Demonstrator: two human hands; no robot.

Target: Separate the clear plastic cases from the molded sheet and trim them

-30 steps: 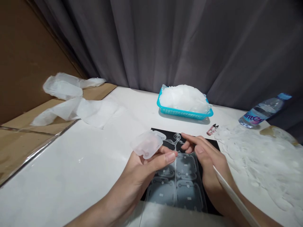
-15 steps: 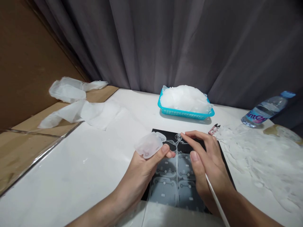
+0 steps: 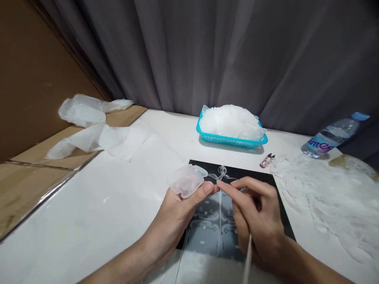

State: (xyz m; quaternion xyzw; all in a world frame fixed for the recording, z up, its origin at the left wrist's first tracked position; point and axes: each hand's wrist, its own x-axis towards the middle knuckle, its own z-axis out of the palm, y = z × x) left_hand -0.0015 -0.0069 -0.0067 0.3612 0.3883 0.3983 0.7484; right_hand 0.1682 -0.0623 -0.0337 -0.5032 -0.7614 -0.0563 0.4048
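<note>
My left hand (image 3: 180, 213) grips a small stack of translucent, rounded, soft-looking plastic pieces (image 3: 188, 180) between thumb and fingers. My right hand (image 3: 257, 213) is closed round a thin white stick (image 3: 248, 260), whose lower end points toward me. Its index fingertip meets the left fingertips, and whatever lies between them is too small to make out. Under both hands lies a black mat (image 3: 266, 179), partly covered by a translucent sheet (image 3: 204, 236) of outlined rounded shapes. Loose clear strands (image 3: 222, 171) curl up beyond my fingertips.
A turquoise basket (image 3: 231, 141) heaped with white translucent pieces stands at the back. On the right are small pink snips (image 3: 266, 161), a tilted-looking water bottle (image 3: 331, 138) and a pile of clear scraps (image 3: 331, 197). White sheets (image 3: 118, 140) lie across the cardboard (image 3: 38, 185) and table at left.
My right hand has moved left and toward me, its index fingertip leaving the loose strands for the left fingertips. The white stick has swung more upright. My left hand has barely moved.
</note>
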